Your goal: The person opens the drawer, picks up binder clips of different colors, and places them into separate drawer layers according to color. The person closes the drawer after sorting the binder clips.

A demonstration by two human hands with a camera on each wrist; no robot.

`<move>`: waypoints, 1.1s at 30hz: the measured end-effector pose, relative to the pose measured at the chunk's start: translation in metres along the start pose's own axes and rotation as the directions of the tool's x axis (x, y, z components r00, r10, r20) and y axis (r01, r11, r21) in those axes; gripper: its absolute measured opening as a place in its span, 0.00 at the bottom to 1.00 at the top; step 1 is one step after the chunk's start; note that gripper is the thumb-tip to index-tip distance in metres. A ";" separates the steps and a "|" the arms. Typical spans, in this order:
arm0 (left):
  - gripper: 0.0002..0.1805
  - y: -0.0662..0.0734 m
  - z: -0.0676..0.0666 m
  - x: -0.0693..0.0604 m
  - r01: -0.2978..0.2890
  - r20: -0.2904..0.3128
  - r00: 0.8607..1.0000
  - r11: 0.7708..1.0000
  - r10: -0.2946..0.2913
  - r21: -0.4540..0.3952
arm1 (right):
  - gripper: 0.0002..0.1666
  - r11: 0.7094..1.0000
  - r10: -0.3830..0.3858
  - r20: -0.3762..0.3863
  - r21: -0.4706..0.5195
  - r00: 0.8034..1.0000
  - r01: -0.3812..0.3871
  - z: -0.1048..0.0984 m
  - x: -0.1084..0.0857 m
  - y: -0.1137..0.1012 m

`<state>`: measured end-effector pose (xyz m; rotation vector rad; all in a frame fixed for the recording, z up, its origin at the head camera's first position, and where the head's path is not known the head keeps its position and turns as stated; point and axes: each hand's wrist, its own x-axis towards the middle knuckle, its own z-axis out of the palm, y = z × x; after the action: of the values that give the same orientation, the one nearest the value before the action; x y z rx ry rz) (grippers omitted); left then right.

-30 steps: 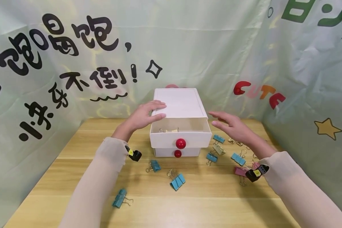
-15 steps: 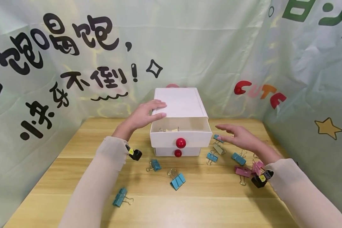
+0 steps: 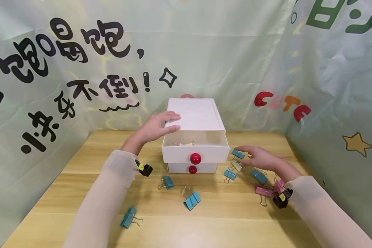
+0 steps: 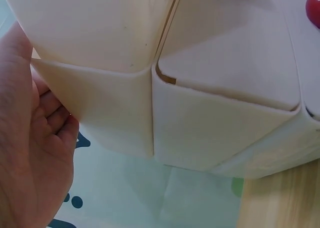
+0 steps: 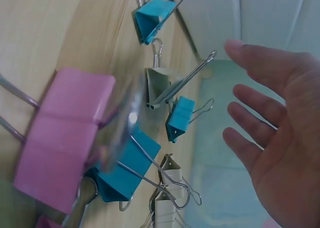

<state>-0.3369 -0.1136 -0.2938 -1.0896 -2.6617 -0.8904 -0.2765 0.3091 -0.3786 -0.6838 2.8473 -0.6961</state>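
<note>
A white box with drawers (image 3: 193, 113) stands at the back middle of the table. Its upper drawer (image 3: 186, 153), with a red knob (image 3: 195, 158), is pulled out, and part of a pale binder clip (image 3: 183, 143) shows inside. My left hand (image 3: 153, 127) rests on the box's top left edge, thumb and fingertips over the lid; in the left wrist view some fingers (image 4: 55, 112) lie against the side wall. My right hand (image 3: 261, 159) hovers, holding nothing, over a blue binder clip (image 3: 238, 154) and a cream binder clip (image 3: 237, 165), fingers apart in the right wrist view.
More blue clips lie in front of the box, one nearest the left forearm (image 3: 128, 217). Under the right wrist are a blue clip (image 3: 259, 176) and pink clips (image 3: 263, 190). The lower drawer (image 3: 204, 168) is in. A printed cloth (image 3: 204, 51) hangs behind the table.
My right hand has moved away from the box's right side and sunk towards the clips. My left hand stays on the box, and the drawer has not moved.
</note>
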 end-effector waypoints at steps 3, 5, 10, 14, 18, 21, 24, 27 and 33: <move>0.31 0.001 0.001 0.001 -0.004 0.000 1.000 1.000 0.004 0.007 | 0.38 1.000 0.009 0.031 -0.002 0.999 -0.009 0.001 0.003 0.002; 0.31 0.001 0.000 0.001 -0.010 -0.001 1.000 1.000 0.010 0.015 | 0.38 1.000 0.002 0.045 0.002 0.999 -0.002 0.002 0.005 0.001; 0.31 0.001 -0.001 0.000 -0.003 0.003 1.000 1.000 0.003 0.029 | 0.39 1.000 0.008 0.073 -0.002 0.997 -0.007 0.005 0.006 0.002; 0.31 0.002 0.000 0.000 -0.010 0.007 1.000 1.000 0.010 0.027 | 0.40 0.999 0.026 0.080 -0.023 0.996 -0.024 0.008 0.002 0.004; 0.31 0.002 0.001 0.000 -0.015 -0.002 1.000 1.000 0.015 0.018 | 0.39 0.999 0.026 0.077 -0.048 0.997 -0.022 0.012 -0.002 0.003; 0.31 0.001 0.003 -0.002 -0.010 -0.004 1.000 1.000 0.010 0.006 | 0.38 0.997 0.029 0.086 -0.068 0.996 -0.023 0.017 -0.004 0.003; 0.31 0.000 0.005 -0.003 -0.015 -0.014 1.000 1.000 0.014 -0.004 | 0.38 0.997 0.017 0.096 -0.079 0.995 -0.009 0.020 -0.005 0.002; 0.31 -0.001 0.005 -0.003 -0.026 -0.027 0.999 1.000 0.026 -0.004 | 0.38 0.998 0.016 0.105 -0.067 0.994 -0.009 0.022 -0.006 0.002; 0.31 -0.002 0.005 0.000 -0.033 -0.036 0.999 0.999 0.033 -0.005 | 0.37 0.998 0.019 0.106 -0.065 0.994 -0.012 0.026 -0.006 0.002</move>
<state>-0.3378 -0.1119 -0.2991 -1.1045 -2.6063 -0.9028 -0.2659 0.3034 -0.4022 -0.6857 2.7840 -0.5511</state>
